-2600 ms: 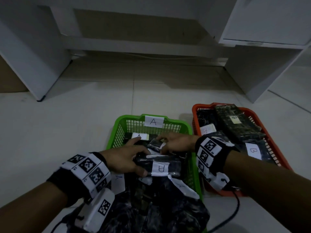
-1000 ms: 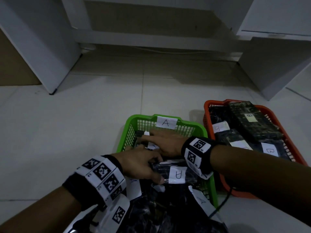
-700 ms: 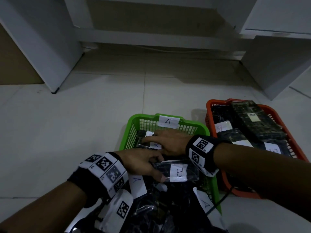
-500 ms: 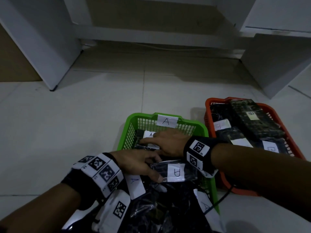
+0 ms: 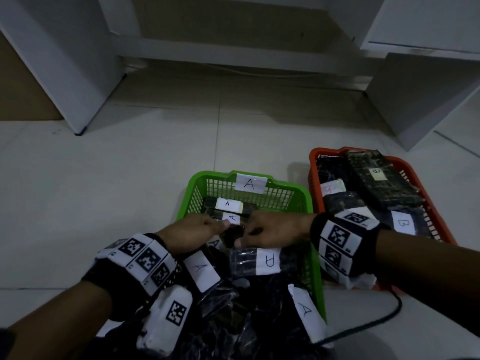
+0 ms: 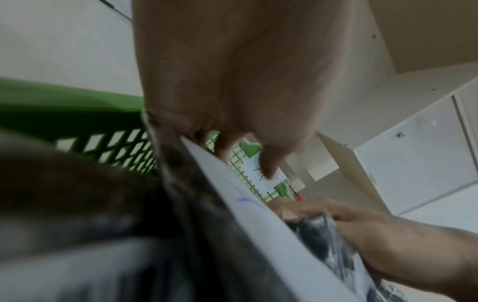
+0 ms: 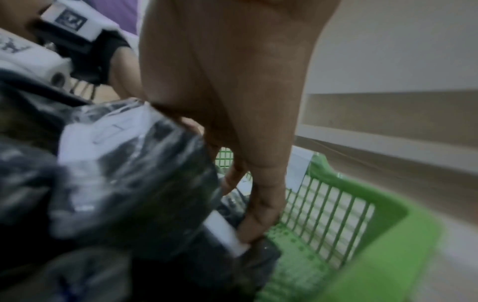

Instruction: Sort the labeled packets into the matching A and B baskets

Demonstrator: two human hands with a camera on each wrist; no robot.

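The green basket (image 5: 207, 175) with an A tag (image 5: 250, 183) is piled with dark plastic packets carrying white A labels (image 5: 268, 261). Both hands are inside it and meet over a small dark packet (image 5: 233, 233). My right hand (image 5: 245, 233) pinches that packet between thumb and curled fingers; in the right wrist view its fingertips (image 7: 245, 230) press on a white label. My left hand (image 5: 213, 224) reaches in with straight fingers touching the same packet beside an A label (image 5: 231, 218). The orange basket (image 5: 315, 162) on the right holds packets labelled B (image 5: 376, 175).
A white furniture panel (image 5: 65, 61) stands at the back left and a white cabinet (image 5: 420, 87) at the back right. A black cable (image 5: 376, 323) runs over the tiled floor near the orange basket. Bare floor tiles (image 5: 91, 203) lie left of the green basket.
My left hand has left the packet with the upside-down A label and moved forward to meet the right hand. The right hand has drawn back from the far packets and curled round the small dark packet.
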